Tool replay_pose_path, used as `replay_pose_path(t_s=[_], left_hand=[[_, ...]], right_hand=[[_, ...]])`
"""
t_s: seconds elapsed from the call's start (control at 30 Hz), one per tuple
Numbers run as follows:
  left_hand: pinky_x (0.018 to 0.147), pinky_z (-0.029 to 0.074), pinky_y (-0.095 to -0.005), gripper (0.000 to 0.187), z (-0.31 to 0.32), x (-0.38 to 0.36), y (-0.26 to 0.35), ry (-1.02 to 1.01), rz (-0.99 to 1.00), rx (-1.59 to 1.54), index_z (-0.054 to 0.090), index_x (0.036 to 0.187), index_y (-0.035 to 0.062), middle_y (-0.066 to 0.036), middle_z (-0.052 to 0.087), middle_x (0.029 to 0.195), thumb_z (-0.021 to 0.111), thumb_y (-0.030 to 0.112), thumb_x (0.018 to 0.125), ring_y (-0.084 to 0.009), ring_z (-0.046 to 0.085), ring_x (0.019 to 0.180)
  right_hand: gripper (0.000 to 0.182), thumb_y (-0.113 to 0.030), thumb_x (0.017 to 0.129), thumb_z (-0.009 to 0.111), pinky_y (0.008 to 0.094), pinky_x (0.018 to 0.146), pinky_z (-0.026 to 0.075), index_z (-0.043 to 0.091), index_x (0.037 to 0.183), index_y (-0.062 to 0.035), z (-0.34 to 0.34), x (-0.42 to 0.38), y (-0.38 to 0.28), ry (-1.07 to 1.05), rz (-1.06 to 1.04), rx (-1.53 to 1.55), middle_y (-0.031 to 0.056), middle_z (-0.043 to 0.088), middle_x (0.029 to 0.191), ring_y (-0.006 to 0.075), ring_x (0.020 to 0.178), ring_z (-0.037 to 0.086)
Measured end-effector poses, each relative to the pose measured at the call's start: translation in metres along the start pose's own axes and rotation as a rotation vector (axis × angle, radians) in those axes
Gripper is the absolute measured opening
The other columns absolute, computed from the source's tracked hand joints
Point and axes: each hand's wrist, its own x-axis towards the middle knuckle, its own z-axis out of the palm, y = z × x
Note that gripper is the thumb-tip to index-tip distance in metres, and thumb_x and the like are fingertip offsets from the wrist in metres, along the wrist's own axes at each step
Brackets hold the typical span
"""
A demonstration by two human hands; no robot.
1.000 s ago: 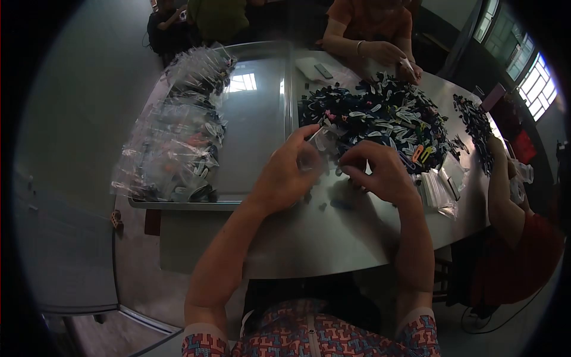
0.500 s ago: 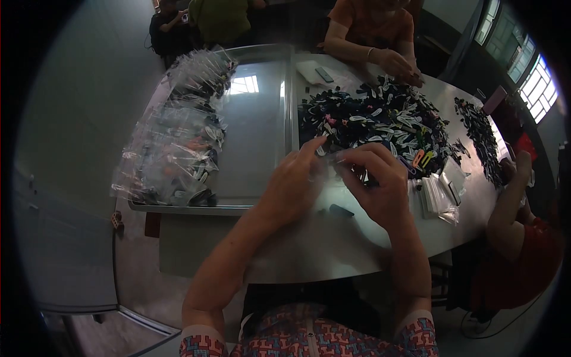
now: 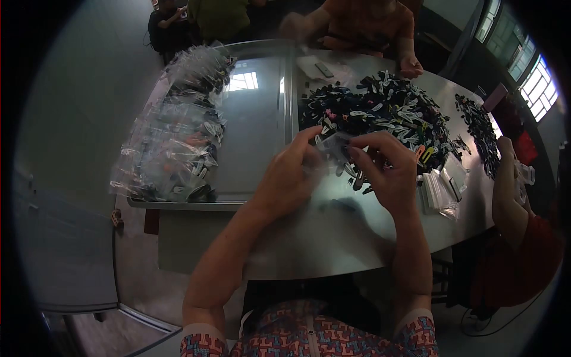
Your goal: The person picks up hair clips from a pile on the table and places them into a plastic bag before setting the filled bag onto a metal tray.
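Observation:
My left hand (image 3: 286,172) is closed on the edge of a small clear plastic bag (image 3: 334,144), held just above the table in front of the clip pile. My right hand (image 3: 385,169) is at the bag's right side, thumb and forefinger pinched together. Something small and dark shows at those fingertips, too blurred to name. Behind both hands spreads a heap of snap hair clips (image 3: 404,113), mostly black and white with a few coloured ones. A few loose clips (image 3: 358,180) lie beneath my right hand.
At left, a metal tray (image 3: 253,149) holds many filled clear bags (image 3: 169,146). A stack of flat clear bags (image 3: 440,189) lies right of my right hand. Another clip pile (image 3: 480,134) is at the far right. Co-workers sit across the table (image 3: 297,250) and at right.
My hands have shifted slightly up, and the bag between them shows more plainly. The co-worker opposite has parted their hands, one swinging to the left. The right-hand co-worker's arm has risen.

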Motion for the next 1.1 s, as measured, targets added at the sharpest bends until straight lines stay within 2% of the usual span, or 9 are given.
replay_pose_path(t_s=[0.03,0.13,0.2,0.3,0.4,0.43,0.8,0.93,1.1], left_hand=[[0.083,0.052,-0.0297,0.071,-0.003,0.0,0.004,-0.016,-0.088,-0.058,0.041,0.147,0.0068,-0.004,0.064,0.093,0.073,0.005,0.084,-0.0139,0.063,0.091],[0.082,0.052,-0.0286,0.071,-0.004,0.001,0.0,0.018,-0.027,-0.059,0.04,0.148,0.0058,-0.002,0.064,0.093,0.072,0.004,0.085,-0.0121,0.061,0.092],[0.08,0.052,-0.0278,0.07,-0.004,0.001,-0.004,0.018,-0.008,-0.064,0.04,0.148,0.0053,-0.002,0.064,0.093,0.072,0.004,0.085,-0.0117,0.06,0.093],[0.075,0.051,-0.0262,0.07,-0.004,0.001,-0.003,0.016,-0.009,-0.078,0.04,0.148,0.005,-0.001,0.063,0.093,0.072,0.003,0.085,-0.0111,0.06,0.093],[0.073,0.052,-0.0291,0.068,-0.003,0.001,-0.002,0.025,-0.024,-0.095,0.042,0.145,0.0041,-0.004,0.064,0.093,0.071,0.003,0.084,-0.014,0.062,0.089],[0.074,0.053,-0.0327,0.065,-0.002,0.002,-0.002,0.038,-0.019,-0.102,0.044,0.142,0.003,-0.008,0.066,0.093,0.07,0.004,0.082,-0.0171,0.064,0.085],[0.071,0.052,-0.0309,0.063,-0.004,0.001,-0.001,0.035,-0.026,-0.124,0.045,0.141,0.0035,-0.006,0.065,0.093,0.069,0.004,0.083,-0.0151,0.063,0.084],[0.071,0.052,-0.0302,0.063,-0.002,0.001,-0.005,0.04,-0.013,-0.148,0.045,0.141,0.0037,-0.006,0.065,0.093,0.069,0.004,0.083,-0.0147,0.063,0.084],[0.072,0.052,-0.0301,0.063,-0.001,0.002,-0.008,0.043,-0.014,-0.137,0.045,0.142,0.0039,-0.006,0.065,0.093,0.069,0.004,0.083,-0.0147,0.063,0.084]], right_hand=[[0.015,-0.003,0.081,0.077,0.0292,0.058,0.048,0.073,0.096,-0.0038,-0.002,0.002,0.006,0.011,0.012,-0.039,0.0057,0.07,0.087,0.0138,0.068,0.063],[0.01,-0.005,0.085,0.074,0.0272,0.062,0.048,0.071,0.094,-0.0032,-0.013,0.003,0.024,-0.022,0.05,-0.17,0.0044,0.067,0.084,0.0111,0.069,0.062],[0.015,-0.014,0.083,0.075,0.0334,0.067,0.051,0.072,0.095,-0.0048,-0.018,0.001,0.037,-0.209,0.135,-0.443,0.0063,0.069,0.087,0.02,0.071,0.066],[0.018,-0.021,0.082,0.075,0.0398,0.073,0.052,0.073,0.093,-0.0068,-0.012,-0.006,0.053,-0.265,0.089,-0.554,0.0073,0.069,0.088,0.0278,0.08,0.067],[0.018,-0.022,0.083,0.074,0.0419,0.076,0.051,0.073,0.093,-0.0077,0.0,-0.008,0.05,-0.336,0.116,-0.617,0.0073,0.067,0.088,0.0295,0.087,0.066],[0.018,-0.022,0.083,0.074,0.0419,0.076,0.051,0.073,0.093,-0.0077,0.002,-0.009,0.051,-0.336,0.117,-0.618,0.0073,0.067,0.088,0.0295,0.087,0.066],[0.012,-0.015,0.081,0.071,0.0396,0.072,0.052,0.068,0.087,-0.0047,0.001,-0.005,0.058,-0.215,0.122,-0.456,0.0092,0.067,0.085,0.0291,0.08,0.066],[0.012,-0.014,0.081,0.071,0.0392,0.07,0.052,0.069,0.089,-0.0042,0.008,-0.007,0.053,-0.281,0.184,-0.415,0.0102,0.069,0.084,0.0289,0.077,0.067],[0.017,-0.018,0.08,0.074,0.0394,0.07,0.052,0.069,0.09,-0.0043,0.017,-0.013,0.061,-0.267,0.03,-0.502,0.0103,0.068,0.084,0.0294,0.079,0.067]])
